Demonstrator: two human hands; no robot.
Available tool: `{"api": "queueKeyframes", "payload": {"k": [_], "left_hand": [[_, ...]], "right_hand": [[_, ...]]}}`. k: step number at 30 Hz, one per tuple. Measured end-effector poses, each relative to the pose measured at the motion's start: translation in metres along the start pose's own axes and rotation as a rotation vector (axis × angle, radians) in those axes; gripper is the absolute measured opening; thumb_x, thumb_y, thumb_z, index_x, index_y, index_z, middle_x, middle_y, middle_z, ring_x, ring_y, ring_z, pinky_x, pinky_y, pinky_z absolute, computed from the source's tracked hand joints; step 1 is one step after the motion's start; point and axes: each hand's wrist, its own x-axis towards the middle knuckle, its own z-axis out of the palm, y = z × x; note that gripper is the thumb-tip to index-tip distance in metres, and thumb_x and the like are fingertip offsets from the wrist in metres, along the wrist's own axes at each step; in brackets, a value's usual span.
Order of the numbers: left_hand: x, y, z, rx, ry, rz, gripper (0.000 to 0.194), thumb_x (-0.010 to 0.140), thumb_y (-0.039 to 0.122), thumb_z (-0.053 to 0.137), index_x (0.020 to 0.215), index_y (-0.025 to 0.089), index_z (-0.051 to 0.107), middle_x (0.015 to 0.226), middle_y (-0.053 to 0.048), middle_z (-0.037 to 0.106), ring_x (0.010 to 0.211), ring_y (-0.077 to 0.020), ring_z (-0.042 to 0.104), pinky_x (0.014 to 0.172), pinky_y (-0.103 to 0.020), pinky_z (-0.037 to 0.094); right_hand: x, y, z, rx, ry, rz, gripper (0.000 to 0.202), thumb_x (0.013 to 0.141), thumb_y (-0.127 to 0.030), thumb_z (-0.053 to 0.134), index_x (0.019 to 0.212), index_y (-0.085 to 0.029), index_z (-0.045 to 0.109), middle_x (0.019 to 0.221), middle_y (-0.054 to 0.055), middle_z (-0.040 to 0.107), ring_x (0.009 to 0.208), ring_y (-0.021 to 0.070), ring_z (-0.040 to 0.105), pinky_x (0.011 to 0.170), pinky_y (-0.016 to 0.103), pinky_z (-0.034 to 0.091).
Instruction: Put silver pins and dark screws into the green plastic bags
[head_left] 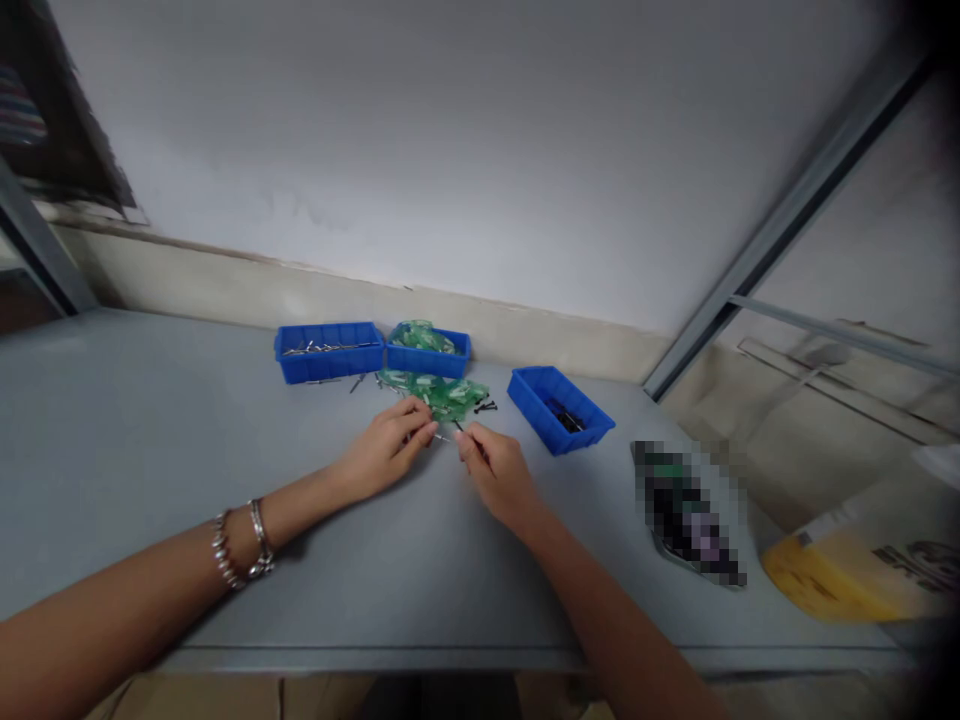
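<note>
While my left hand point(390, 445) and right hand point(491, 470) pinch a thin pin point(448, 436) between closed fingertips just above the desk point(150, 420) | green pieces point(442, 392) lie just beyond | I judge: keep grip light, wrists low, pin level.

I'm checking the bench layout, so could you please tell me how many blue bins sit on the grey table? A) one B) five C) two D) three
D: two blue bins stand side by side near the wall and a third sits apart to the right on the grey table, beyond the left hand and right hand.
</note>
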Motion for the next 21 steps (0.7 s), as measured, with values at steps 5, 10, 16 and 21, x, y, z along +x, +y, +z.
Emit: {"api": "queueKeyframes", "payload": {"k": [5,10,16,21], "left_hand": [[-0.0020,0.0007,0.0042,-0.023,-0.093,0.068,0.033,0.097,0.030,0.034,0.072,0.016,0.052,0.083,-0.005,0.052,0.079,-0.0162,0.052,0.076,-0.029,0.044],[-0.0027,0.0038,0.0028,-0.042,-0.079,0.064,0.033,0.098,0.031,0.034,0.073,0.016,0.051,0.085,-0.005,0.052,0.080,-0.0157,0.052,0.077,-0.029,0.043],[-0.0010,0.0057,-0.0028,-0.023,0.023,0.023,0.031,0.098,0.031,0.034,0.079,0.016,0.053,0.088,-0.006,0.053,0.081,-0.0162,0.051,0.077,-0.030,0.043],[-0.0007,0.0004,0.0000,0.009,-0.011,-0.001,0.031,0.098,0.031,0.033,0.078,0.016,0.052,0.085,-0.005,0.052,0.079,-0.0164,0.051,0.075,-0.031,0.044]], "right_hand": [[0.0023,0.0053,0.0011,-0.098,0.098,0.083,0.031,0.088,-0.036,0.037,0.061,-0.023,0.032,0.053,-0.003,0.039,0.052,0.0127,0.038,0.056,0.027,0.027],[0.0027,0.0096,0.0023,-0.162,0.018,0.161,0.028,0.088,-0.031,0.038,0.062,-0.023,0.035,0.056,-0.001,0.046,0.055,0.0137,0.043,0.058,0.027,0.029],[0.0008,0.0046,0.0023,-0.051,-0.065,0.055,0.028,0.089,-0.030,0.036,0.062,-0.022,0.037,0.056,-0.001,0.049,0.056,0.0123,0.045,0.056,0.025,0.031],[0.0005,0.0023,0.0018,-0.027,0.034,-0.016,0.030,0.089,-0.034,0.035,0.061,-0.023,0.034,0.054,-0.003,0.041,0.053,0.0118,0.040,0.055,0.026,0.030]]}}
